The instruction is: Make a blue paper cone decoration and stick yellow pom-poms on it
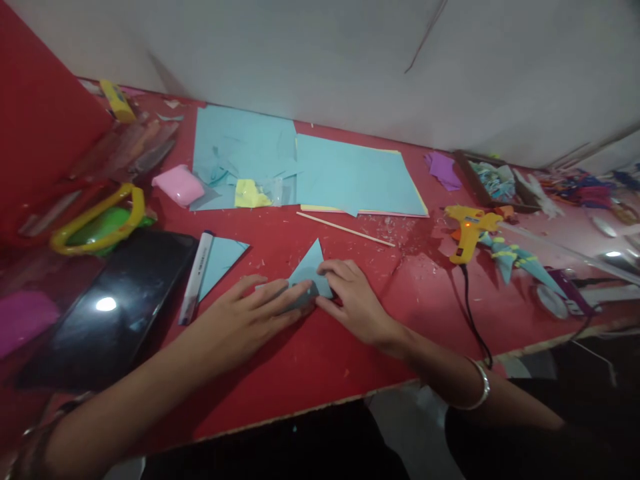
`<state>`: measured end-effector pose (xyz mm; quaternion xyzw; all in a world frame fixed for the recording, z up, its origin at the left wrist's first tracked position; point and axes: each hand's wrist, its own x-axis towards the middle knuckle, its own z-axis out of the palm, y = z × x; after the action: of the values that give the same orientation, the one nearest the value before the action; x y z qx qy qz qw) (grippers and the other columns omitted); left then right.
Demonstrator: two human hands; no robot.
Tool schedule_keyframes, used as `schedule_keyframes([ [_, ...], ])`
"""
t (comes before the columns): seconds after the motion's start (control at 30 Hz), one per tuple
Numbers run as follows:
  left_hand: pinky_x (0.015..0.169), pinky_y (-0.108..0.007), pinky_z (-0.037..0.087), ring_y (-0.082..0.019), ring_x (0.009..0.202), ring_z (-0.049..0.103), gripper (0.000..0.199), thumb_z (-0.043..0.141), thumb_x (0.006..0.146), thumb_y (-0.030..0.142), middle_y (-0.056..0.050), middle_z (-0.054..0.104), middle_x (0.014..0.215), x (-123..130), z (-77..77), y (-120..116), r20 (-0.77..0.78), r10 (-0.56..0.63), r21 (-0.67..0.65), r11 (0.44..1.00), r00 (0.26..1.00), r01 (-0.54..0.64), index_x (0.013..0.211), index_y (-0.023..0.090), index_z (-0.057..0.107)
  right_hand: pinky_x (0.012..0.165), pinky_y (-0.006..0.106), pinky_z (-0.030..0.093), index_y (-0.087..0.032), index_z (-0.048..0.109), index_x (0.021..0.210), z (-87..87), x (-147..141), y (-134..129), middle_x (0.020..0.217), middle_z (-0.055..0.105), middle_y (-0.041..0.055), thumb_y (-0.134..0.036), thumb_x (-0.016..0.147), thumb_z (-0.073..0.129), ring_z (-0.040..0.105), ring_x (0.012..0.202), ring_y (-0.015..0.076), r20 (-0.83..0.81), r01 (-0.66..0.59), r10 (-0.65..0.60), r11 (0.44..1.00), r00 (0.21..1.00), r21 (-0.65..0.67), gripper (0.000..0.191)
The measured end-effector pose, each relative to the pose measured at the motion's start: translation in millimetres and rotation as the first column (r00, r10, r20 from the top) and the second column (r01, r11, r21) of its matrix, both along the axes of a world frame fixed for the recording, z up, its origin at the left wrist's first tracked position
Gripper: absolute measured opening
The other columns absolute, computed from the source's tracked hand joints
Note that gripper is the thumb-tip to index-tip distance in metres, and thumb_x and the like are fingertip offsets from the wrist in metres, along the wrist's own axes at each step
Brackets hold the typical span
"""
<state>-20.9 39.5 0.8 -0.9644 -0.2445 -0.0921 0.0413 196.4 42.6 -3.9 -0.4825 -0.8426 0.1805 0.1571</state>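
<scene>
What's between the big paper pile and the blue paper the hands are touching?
A thin stick lies there on the red table, the head view shows.

A craft workspace, shown by the glue gun [468, 233] and coloured paper [350, 175].

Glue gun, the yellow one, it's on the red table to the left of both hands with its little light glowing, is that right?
Not quite: the head view shows the yellow glue gun to the right of the left hand and right hand. It is on the red table, its little light glowing.
</scene>
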Motion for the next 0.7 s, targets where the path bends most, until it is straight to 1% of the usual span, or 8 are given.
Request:
schedule_keyframes([
  [0.07, 0.089, -0.038, 0.04, -0.021, 0.107, 0.053, 0.055, 0.033, 0.076, -0.001, 0.001, 0.053, 0.128, -2, -1.9, -1, 0.024, 0.014, -0.038, 0.999, 1.0, -0.013, 0.118, 0.027, 0.052, 0.082, 0.036, 0.04, -0.017, 0.055, 0.087, 0.7, 0, 0, 0.109, 0.055, 0.0086, -0.025, 0.082, 0.053, 0.047, 0.095, 0.0216, 0.01, -0.002, 0.002, 1.0, 1.0, 0.005, 0.01],
  [0.23, 0.088, -0.037, 0.041, -0.02, 0.11, 0.052, 0.058, 0.033, 0.077, 0.0, 0.0, 0.054, 0.127, -17, -6.0, -8, 0.079, 0.116, -0.198, 0.975, 0.99, -0.098, 0.123, 0.033, 0.046, 0.081, 0.036, 0.04, -0.018, 0.056, 0.083, 1.5, 0, 0, 0.109, 0.056, 0.0084, -0.029, 0.082, 0.054, 0.047, 0.095, 0.0217, 0.021, -0.008, 0.007, 1.0, 1.0, 0.024, 0.011],
  [0.33, 0.082, -0.035, 0.043, -0.02, 0.104, 0.057, 0.059, 0.03, 0.078, 0.0, 0.0, 0.056, 0.124, -27, -2.8, -12, 0.069, 0.109, -0.175, 0.98, 0.992, -0.096, 0.126, 0.032, 0.044, 0.082, 0.037, 0.04, -0.018, 0.056, 0.084, -0.4, 0, -1, 0.109, 0.055, 0.0089, -0.029, 0.083, 0.053, 0.047, 0.094, 0.0221, 0.02, -0.009, 0.008, 0.999, 1.0, 0.034, 0.012],
  [0.4, 0.079, -0.035, 0.044, -0.02, 0.1, 0.059, 0.058, 0.03, 0.079, 0.003, 0.001, 0.058, 0.123, -34, 0.2, -13, 0.076, 0.081, -0.146, 0.987, 0.994, -0.069, 0.128, 0.032, 0.041, 0.083, 0.039, 0.041, -0.017, 0.054, 0.097, -2.8, 1, -2, 0.109, 0.055, 0.0102, -0.029, 0.084, 0.051, 0.048, 0.096, 0.0232, -0.008, 0.004, -0.004, 0.999, 1.0, 0.04, 0.018],
  [0.5, 0.081, -0.037, 0.044, -0.021, 0.102, 0.059, 0.057, 0.033, 0.08, 0.009, 0.002, 0.055, 0.126, -45, 3.8, -15, 0.098, 0.091, -0.173, 0.982, 0.991, -0.073, 0.13, 0.034, 0.038, 0.085, 0.041, 0.042, -0.017, 0.04, 0.121, -5.6, 3, -6, 0.112, 0.051, 0.0131, -0.027, 0.084, 0.05, 0.047, 0.103, 0.0244, -0.07, 0.021, -0.014, 0.994, 0.997, 0.106, 0.04],
  [0.53, 0.083, -0.037, 0.043, -0.022, 0.104, 0.059, 0.057, 0.034, 0.079, 0.009, 0.002, 0.053, 0.128, -48, 4.7, -15, 0.096, 0.108, -0.197, 0.977, 0.99, -0.087, 0.13, 0.034, 0.038, 0.087, 0.042, 0.042, -0.018, 0.037, 0.125, -5.6, 4, -7, 0.115, 0.049, 0.0136, -0.025, 0.084, 0.05, 0.045, 0.106, 0.0245, -0.061, 0.007, 0.002, 0.988, 0.998, 0.152, 0.044],
  [0.6, 0.086, -0.039, 0.042, -0.023, 0.106, 0.057, 0.058, 0.037, 0.078, 0.009, 0.002, 0.051, 0.129, -53, 5.7, -15, 0.066, 0.127, -0.241, 0.965, 0.99, -0.108, 0.129, 0.035, 0.04, 0.094, 0.043, 0.038, -0.025, 0.036, 0.127, -3.5, 4, -10, 0.122, 0.044, 0.0116, -0.017, 0.086, 0.046, 0.039, 0.116, 0.0244, 0.025, -0.077, 0.073, 0.965, 0.997, 0.25, 0.044],
  [0.7, 0.086, -0.038, 0.043, -0.024, 0.106, 0.057, 0.057, 0.042, 0.075, 0.012, 0.002, 0.052, 0.128, -57, 3.1, -15, 0.018, 0.108, -0.249, 0.963, 0.994, -0.1, 0.127, 0.036, 0.043, 0.102, 0.046, 0.03, -0.036, 0.042, 0.123, 3.5, 0, -12, 0.133, 0.037, 0.0039, -0.007, 0.085, 0.043, 0.026, 0.127, 0.0247, 0.216, -0.284, 0.226, 0.912, 0.95, 0.295, 0.048],
])
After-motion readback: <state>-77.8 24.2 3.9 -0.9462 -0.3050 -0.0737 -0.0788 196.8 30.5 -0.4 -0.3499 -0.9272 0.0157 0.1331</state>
